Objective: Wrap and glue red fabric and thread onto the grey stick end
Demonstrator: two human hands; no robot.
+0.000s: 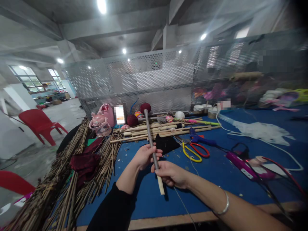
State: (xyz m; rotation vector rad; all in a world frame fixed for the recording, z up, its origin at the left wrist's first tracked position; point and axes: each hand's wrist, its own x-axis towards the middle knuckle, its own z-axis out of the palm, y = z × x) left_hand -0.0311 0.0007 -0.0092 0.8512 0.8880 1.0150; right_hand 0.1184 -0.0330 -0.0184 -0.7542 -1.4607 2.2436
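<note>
Fingers of the left hand are curling around a stick, with the right hand pinching it just below, both closed on the shaft above the blue tabletop. The stick is pointing toward 12 o'clock, its bare pale end hanging at 6. A thin thread is trailing from the right hand. It could snag on the yellow scissors lying at 2 o'clock, and a slackening grip could let the grey covering slip.
</note>
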